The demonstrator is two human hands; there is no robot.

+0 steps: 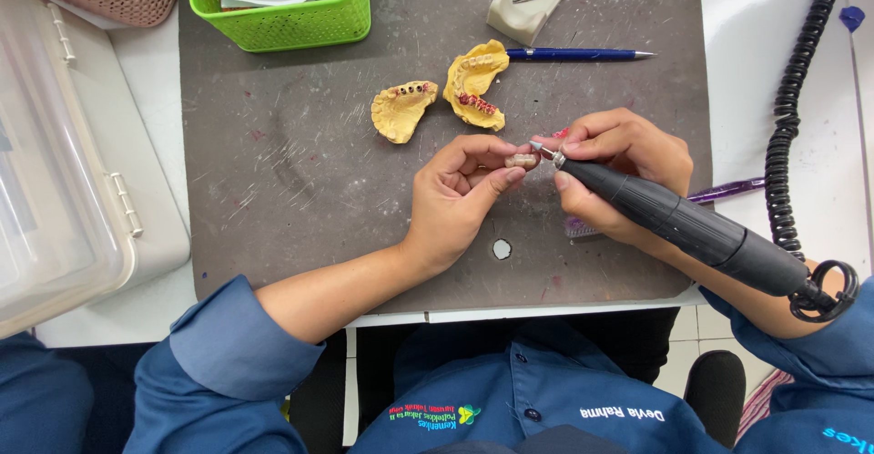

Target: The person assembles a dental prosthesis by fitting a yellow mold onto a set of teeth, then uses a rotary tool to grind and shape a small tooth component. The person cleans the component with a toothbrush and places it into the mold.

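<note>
Your left hand (455, 194) pinches a small pale tooth piece (521, 159) between thumb and forefinger, held up over the grey mat (300, 163) rather than resting on it. Your fingers (496, 183) close around it from the left and below, leaving its right end bare.

That bare end is the relation to watch. The handpiece (683, 226) in your right hand (619, 167) lies with its long axis running from the lower right, where the coiled cord (792, 135) joins it, up and left to the bur tip (539, 148). The tip meets the piece from the right, touching or just short of it; you cannot tell which from this view. Your right fingers are wrapped tight around the front of the handpiece in a pen-like grip, and the thumb and fingertips sit very near your left thumb.

So the piece lies directly left of the bur, between both hands, and the left hand is the one carrying it. The piece's own long axis looks roughly level, left to right, nearly in line with the bur.

Farther up the mat two yellow jaw casts (403, 108) (475, 81) lie side by side, well apart from your hands, with a blue pen (574, 54) just beyond them. A green basket (282, 12) and a clear box (55, 163) stand to the left on the counter (765, 71).
</note>
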